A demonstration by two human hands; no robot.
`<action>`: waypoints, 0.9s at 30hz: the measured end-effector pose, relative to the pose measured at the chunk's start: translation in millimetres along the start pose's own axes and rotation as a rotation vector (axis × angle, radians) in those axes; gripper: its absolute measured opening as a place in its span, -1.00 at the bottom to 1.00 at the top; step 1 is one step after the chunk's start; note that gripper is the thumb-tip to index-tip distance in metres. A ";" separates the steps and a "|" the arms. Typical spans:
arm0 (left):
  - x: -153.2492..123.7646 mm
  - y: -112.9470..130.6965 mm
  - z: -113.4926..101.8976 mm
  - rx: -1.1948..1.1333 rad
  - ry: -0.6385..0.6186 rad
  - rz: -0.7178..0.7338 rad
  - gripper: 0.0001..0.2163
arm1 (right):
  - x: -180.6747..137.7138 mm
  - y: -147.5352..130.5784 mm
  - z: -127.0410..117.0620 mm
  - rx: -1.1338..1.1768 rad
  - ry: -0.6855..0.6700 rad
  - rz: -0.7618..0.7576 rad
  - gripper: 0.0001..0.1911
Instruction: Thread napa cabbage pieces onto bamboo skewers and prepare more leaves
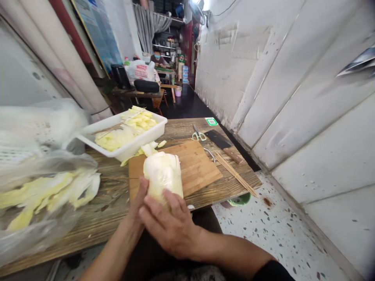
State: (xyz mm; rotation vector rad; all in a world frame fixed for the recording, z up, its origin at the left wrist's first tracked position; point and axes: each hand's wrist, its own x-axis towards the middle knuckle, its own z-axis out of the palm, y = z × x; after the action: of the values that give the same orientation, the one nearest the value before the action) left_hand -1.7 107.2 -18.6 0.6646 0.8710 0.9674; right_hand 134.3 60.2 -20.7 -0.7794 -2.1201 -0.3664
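A pale napa cabbage point(162, 173) lies on a wooden cutting board point(195, 164) near the table's front edge. My right hand point(168, 224) wraps its fingers over the near end of the cabbage. Behind it, my left hand point(138, 203) presses against the cabbage's left side with fingers curled round it. Both hands grip the cabbage together. A few cut cabbage pieces point(150, 148) rest at the board's far edge.
A white tray point(133, 146) of cut leaves stands at the back left. A plastic bag point(43, 195) of leaves fills the left. Scissors point(198, 135), a cleaver point(224, 145) and bamboo skewers point(234, 173) lie right of the board. A white wall runs along the right.
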 end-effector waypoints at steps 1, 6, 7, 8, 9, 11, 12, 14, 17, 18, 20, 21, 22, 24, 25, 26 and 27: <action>-2.8 1.8 -1.5 -0.020 0.006 -0.015 -0.15 | 3.2 -3.6 -7.8 0.076 -0.014 -0.072 -0.70; -0.7 0.6 -10.3 -0.156 0.054 -0.012 -0.16 | 8.0 18.4 -21.4 0.255 0.099 0.137 -0.73; 1.7 -1.9 -12.0 -0.165 0.066 -0.008 -0.20 | 6.7 26.1 -18.1 0.281 0.096 0.225 -0.72; 4.1 -4.6 -13.4 -0.176 0.074 -0.011 -0.25 | 4.9 33.2 -14.1 0.309 0.081 0.296 -0.71; 6.4 -7.3 -14.5 -0.187 0.081 -0.016 -0.29 | 3.1 39.2 -10.2 0.337 0.058 0.349 -0.69; 10.0 -11.4 -15.9 -0.213 0.087 -0.020 -0.36 | 0.4 47.4 -4.5 0.384 0.018 0.404 -0.67; 11.5 -12.5 -16.3 -0.227 0.090 -0.015 -0.37 | -0.1 49.4 -3.0 0.400 0.003 0.416 -0.66; 13.9 -12.7 -16.5 -0.259 0.101 0.001 -0.39 | 0.6 50.2 -2.4 0.418 -0.018 0.416 -0.64; 16.7 -10.9 -15.7 -0.304 0.132 0.029 -0.42 | 4.3 47.4 -4.4 0.433 -0.033 0.406 -0.69; 17.4 -10.6 -15.1 -0.316 0.140 0.033 -0.43 | 5.8 46.5 -5.3 0.441 -0.039 0.412 -0.72; 18.8 -11.3 -13.0 -0.336 0.142 0.034 -0.44 | 8.9 45.9 -7.1 0.463 -0.046 0.435 -0.78; 19.5 -12.2 -11.7 -0.345 0.135 0.032 -0.42 | 10.5 46.1 -7.9 0.473 -0.047 0.443 -0.81; 20.1 -13.4 -10.3 -0.353 0.121 0.028 -0.40 | 12.1 46.7 -8.5 0.477 -0.049 0.443 -0.82; 21.2 -16.1 -7.4 -0.366 0.087 0.021 -0.36 | 14.8 48.0 -9.0 0.458 -0.054 0.414 -0.79; 21.7 -17.3 -6.3 -0.372 0.069 0.019 -0.33 | 15.9 48.4 -9.1 0.438 -0.057 0.389 -0.76; 22.0 -18.4 -5.6 -0.377 0.050 0.016 -0.31 | 16.8 48.6 -9.3 0.416 -0.058 0.361 -0.75; 22.1 -19.3 -5.2 -0.382 0.031 0.013 -0.30 | 17.5 48.4 -9.6 0.394 -0.058 0.337 -0.76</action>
State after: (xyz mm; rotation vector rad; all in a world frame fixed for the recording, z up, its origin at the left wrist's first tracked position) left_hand 8.4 119.4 -43.9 0.3293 0.6838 1.1209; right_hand 163.2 99.5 -1.5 -0.8945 -1.9779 0.2493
